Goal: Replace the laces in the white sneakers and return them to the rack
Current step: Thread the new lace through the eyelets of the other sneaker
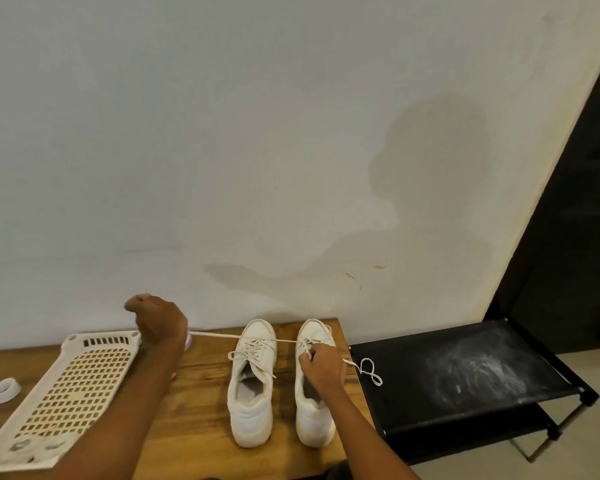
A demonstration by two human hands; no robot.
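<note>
Two white sneakers stand side by side on the wooden table, toes toward the wall. The left sneaker point(252, 386) is laced and tied. My right hand point(321, 363) rests on the right sneaker point(314, 410) at its eyelets and pinches the lace there. A white lace point(229, 336) runs taut from that shoe leftward to my left hand point(158, 322), which is raised in a fist and grips the lace end. The lace's other end point(369, 370) lies looped on the black rack's edge.
A black two-tier shoe rack point(465, 379) stands right of the wooden table point(194, 410). A white perforated plastic tray point(70, 389) lies at the table's left, with a white tape roll point(4, 389) beyond it. The wall is close behind.
</note>
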